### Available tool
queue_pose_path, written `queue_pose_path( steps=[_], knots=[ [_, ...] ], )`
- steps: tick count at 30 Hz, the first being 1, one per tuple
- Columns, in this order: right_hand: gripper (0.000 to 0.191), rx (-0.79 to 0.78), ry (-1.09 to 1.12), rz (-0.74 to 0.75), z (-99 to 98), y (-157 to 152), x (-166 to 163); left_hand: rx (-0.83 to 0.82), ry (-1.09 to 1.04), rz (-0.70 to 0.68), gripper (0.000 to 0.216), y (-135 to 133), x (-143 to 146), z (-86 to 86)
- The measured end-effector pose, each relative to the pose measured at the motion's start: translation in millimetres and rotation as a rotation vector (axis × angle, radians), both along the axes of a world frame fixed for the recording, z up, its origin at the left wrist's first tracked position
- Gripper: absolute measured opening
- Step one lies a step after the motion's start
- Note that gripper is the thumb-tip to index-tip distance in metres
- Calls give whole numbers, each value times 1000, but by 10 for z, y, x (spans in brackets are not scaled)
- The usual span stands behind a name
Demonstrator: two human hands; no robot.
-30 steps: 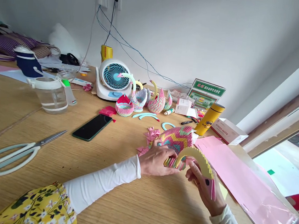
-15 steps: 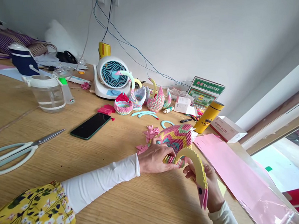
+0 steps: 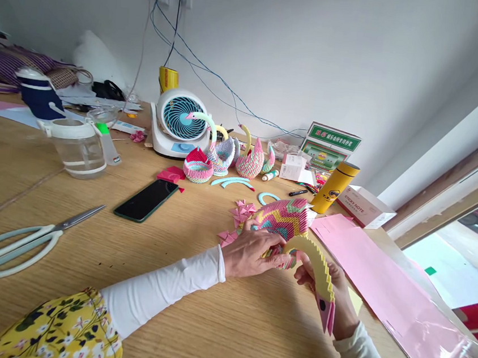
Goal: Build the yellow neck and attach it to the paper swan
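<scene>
A swan folded from many small paper pieces (image 3: pixel 284 218), patterned in pink, yellow and turquoise, lies tipped over the table. Its curved yellow neck (image 3: pixel 315 254) arches toward me and ends in a pink beak. My left hand (image 3: pixel 252 253) is closed around the near side of the swan's body, thumb along its edge. Behind the neck, my right hand (image 3: pixel 335 294) has its fingers curled, with thumb and fingertips at the swan's near edge; the neck partly hides it. Loose folded pink paper pieces (image 3: pixel 242 210) lie beside the swan.
A phone (image 3: pixel 146 200) and scissors (image 3: pixel 27 245) lie to the left, near a clear jug (image 3: pixel 77 153). Finished paper swans (image 3: pixel 249 160) stand by a fan (image 3: pixel 183 122). A yellow cylinder (image 3: pixel 334 188), a sticky note box (image 3: pixel 364 206) and pink sheets (image 3: pixel 382 279) are right.
My left thumb and fingers have shifted slightly forward along the swan's edge. My right hand keeps nearly the same place. The whole view has moved a little.
</scene>
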State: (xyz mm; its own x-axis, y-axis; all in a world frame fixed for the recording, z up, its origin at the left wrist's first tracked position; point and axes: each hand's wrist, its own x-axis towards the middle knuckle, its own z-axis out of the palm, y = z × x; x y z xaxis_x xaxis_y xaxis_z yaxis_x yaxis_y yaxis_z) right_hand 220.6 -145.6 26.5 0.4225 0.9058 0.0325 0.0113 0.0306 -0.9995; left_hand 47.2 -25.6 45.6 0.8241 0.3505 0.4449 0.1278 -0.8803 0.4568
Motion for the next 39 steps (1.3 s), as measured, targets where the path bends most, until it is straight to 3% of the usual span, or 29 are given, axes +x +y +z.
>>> queue_pose_path(
  steps=[11,27,33,39],
  knots=[
    [26,-9,39,4,-9,-9,-1,2,7,-11,31,37,35,-33],
    [35,18,-23,69,3,29,-15,-20,33,-28,29,144,21,-16],
    [36,41,-73,129,161,82,-2,-63,12,-99,22,287,-10,-71],
    [37,81,-185,169,327,176,9,-101,-20,15,23,180,13,-82]
  ],
)
